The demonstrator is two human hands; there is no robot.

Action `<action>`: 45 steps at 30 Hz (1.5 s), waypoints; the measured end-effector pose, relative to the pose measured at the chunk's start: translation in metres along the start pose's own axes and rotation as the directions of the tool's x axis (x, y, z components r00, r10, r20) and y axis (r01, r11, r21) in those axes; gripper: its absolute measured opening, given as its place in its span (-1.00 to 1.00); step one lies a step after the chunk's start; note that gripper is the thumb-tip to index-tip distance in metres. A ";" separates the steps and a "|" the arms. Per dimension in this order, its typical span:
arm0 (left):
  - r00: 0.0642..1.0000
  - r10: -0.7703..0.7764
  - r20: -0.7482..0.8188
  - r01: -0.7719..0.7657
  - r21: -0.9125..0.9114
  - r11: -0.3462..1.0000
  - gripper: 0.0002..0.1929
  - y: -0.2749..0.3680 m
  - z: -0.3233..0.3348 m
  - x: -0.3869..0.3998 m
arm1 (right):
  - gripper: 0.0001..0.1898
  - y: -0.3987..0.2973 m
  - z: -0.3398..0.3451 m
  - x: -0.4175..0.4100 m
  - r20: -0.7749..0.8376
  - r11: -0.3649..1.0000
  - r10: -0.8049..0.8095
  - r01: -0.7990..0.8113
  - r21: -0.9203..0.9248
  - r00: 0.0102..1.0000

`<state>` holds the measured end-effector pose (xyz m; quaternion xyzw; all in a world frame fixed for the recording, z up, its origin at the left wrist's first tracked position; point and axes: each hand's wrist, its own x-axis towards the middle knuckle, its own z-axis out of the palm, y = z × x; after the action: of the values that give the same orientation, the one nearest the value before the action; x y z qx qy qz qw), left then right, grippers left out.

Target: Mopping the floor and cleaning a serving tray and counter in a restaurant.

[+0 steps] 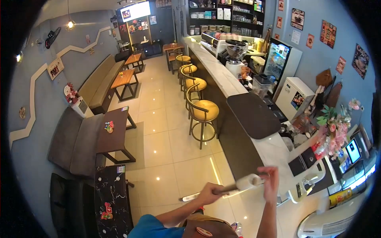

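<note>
My left hand [209,193] grips the dark handle of a roller [247,182] that carries a white roll, like a lint roller. It is held level in front of my brown apron [214,229], beside the end of the counter. My right hand [270,183] is raised at the far end of the white roll, its fingers bent and blurred. Whether those fingers pinch the roll's end or only come close to it, I cannot tell. A white strip with a dark tip [190,197] shows just left of my left hand; what it belongs to is unclear.
A marble-topped counter [269,151] runs ahead on the right, with a dark mat [253,114] on it. Yellow-seated bar stools [204,110] line its front. Tables [114,131] and sofas [71,142] stand left. A white air cooler [330,223] is at lower right.
</note>
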<state>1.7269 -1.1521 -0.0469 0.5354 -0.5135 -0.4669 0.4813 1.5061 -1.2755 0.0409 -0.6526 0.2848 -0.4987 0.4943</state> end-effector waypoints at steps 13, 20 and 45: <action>0.393 0.481 0.784 -0.389 -0.332 0.859 -0.81 0.063 0.384 -0.100 | -0.60 -0.105 -0.165 -0.385 -0.620 0.970 -0.125 0.228 0.089 0.775; 0.028 0.384 0.923 -0.489 -0.323 0.810 -0.45 0.074 0.496 -0.109 | -0.48 -0.171 -0.224 -0.419 -0.760 0.906 -0.422 0.267 -0.330 0.494; 0.032 0.042 0.999 -0.638 -0.012 0.770 -0.50 0.087 0.950 0.201 | -0.36 -0.125 -0.771 -0.393 -0.856 0.890 -0.454 0.159 -0.427 0.246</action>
<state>0.7808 -1.3884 -0.0573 0.0435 -0.9028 -0.4276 -0.0121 0.6386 -1.1701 0.0223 -0.3371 0.4440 -0.8293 0.0385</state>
